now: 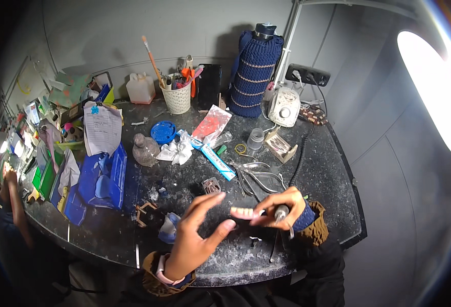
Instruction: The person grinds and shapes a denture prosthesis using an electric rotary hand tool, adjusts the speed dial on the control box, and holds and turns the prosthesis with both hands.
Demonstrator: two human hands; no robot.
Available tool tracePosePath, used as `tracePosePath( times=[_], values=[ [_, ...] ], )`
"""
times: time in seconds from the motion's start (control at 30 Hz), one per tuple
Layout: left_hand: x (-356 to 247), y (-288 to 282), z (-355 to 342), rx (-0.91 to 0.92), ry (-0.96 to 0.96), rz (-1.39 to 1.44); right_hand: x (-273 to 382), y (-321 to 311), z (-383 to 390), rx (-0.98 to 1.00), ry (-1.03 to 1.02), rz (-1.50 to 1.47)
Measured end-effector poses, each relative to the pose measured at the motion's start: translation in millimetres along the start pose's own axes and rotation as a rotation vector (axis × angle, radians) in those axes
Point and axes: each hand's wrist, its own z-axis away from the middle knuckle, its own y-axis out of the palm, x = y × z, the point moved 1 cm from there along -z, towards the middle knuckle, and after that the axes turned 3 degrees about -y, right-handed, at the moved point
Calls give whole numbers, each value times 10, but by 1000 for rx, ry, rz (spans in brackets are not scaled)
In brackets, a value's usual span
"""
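Small craft workshop, looks like a dental-lab style bench. Evidence: dark speckled stone-look worktop (333, 174) dusted with white powder and grinding residue near the front edge. White box-shaped motor control unit with a round dial (284, 106), black coiled cable (301, 153) running off it toward the bench front. Metal pliers and cutters (260, 176) lying loose mid-bench. White perforated plastic cup (177, 97) stuffed with brushes, scissors and hand tools. Translucent plastic jug (140, 88), small clear jars (256, 138), blue round lid (163, 132), crumpled white tissue (177, 152). Black wall socket strip (307, 75) on bare grey wall. Clutter of papers and blue plastic sheets (100, 179) at left. Another person's arm (15, 197) at the adjoining bench.
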Motion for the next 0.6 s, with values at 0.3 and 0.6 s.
tracePosePath(
  times=[0.3,0.6],
  values=[
    [126,14,-70,412,-88,345,-140,-43,-4,107,-133,-90],
    [151,44,-16,654,-437,630,-253,85,66,111,-134,-80]
  ],
)
